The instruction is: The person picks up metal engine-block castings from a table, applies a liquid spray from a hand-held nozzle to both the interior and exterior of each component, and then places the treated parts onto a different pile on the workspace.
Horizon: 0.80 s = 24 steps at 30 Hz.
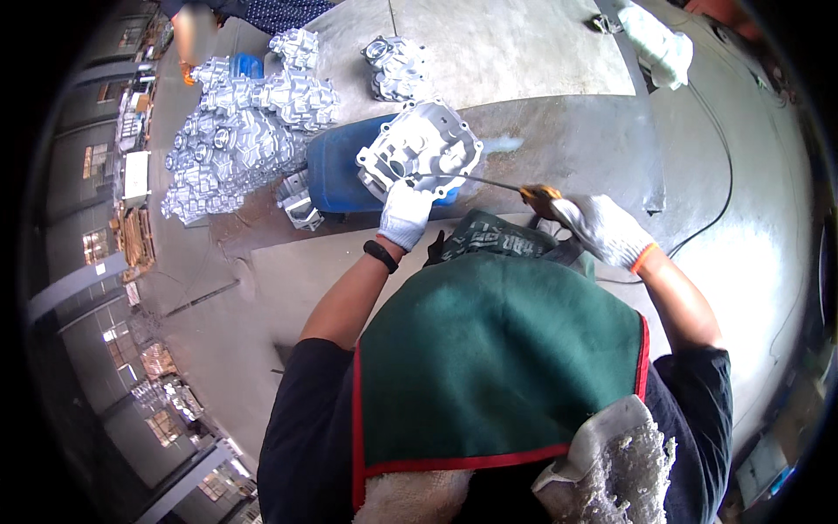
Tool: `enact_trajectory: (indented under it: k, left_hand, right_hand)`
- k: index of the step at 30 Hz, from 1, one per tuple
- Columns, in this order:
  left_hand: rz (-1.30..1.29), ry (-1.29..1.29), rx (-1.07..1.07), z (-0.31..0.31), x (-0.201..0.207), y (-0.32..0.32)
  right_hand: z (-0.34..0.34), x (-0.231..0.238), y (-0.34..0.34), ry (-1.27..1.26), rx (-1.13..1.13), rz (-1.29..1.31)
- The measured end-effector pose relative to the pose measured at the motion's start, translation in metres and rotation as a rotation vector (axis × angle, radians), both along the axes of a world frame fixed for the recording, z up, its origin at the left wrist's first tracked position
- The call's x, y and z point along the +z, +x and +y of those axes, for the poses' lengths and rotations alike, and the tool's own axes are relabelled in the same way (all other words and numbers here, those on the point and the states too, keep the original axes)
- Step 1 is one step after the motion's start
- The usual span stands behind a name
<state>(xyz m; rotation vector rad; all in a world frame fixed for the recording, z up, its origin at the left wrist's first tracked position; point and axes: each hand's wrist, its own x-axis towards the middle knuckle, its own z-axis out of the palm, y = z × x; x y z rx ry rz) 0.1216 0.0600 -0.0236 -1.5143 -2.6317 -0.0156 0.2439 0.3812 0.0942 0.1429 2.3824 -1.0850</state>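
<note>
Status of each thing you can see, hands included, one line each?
Metal housing: open side facing the camera
Blue support: under the housing
Tool: thin end over the housing
Left hand: gloved, holding the housing
Right hand: gloved, gripping the tool
Castings pile: heaped at left
Green apron: worn

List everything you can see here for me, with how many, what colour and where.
open casting: one, silver-grey, on the blue block
blue block: one, blue, centre
hand tool: one, yellow-and-dark handle, thin shaft reaching the open casting
piled castings: many, too overlapped to count, silver-grey, left
lone casting: one, silver-grey, top centre
flat panels: at least two, grey, beyond the blue block
white bundle: one, white, upper right, kind unclear
cord: one, black, right
stacked goods: several, brown and white, left edge
another person: one, dark sleeve, upper left
apron: one, green with red trim, lower centre
left hand: one, white glove, at the open casting's near edge
right hand: one, white glove, around the tool's handle
</note>
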Motion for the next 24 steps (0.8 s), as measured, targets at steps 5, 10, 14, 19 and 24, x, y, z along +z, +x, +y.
enact_trajectory:
  k: [5, 10, 14, 19, 24]
  left_hand:
    - [0.021, 0.066, 0.037, -0.003, -0.004, 0.001]
    - [-0.210, 0.094, 0.250, -0.027, 0.030, -0.021]
    - [0.018, -0.095, 0.324, -0.070, 0.063, -0.037]
    - [0.064, 0.140, 0.589, -0.049, 0.036, -0.017]
    - [0.118, 0.458, 0.721, -0.051, -0.010, -0.014]
  right_hand:
    - [0.003, 0.010, -0.011, 0.256, -0.064, 0.149]
    - [0.013, 0.017, -0.025, 0.234, -0.242, 0.228]
    - [0.034, 0.054, -0.018, 0.264, -0.189, 0.119]
    - [-0.001, 0.100, -0.032, 0.257, 0.000, 0.097]
    - [-0.052, 0.109, -0.060, 0.136, 0.288, 0.131]
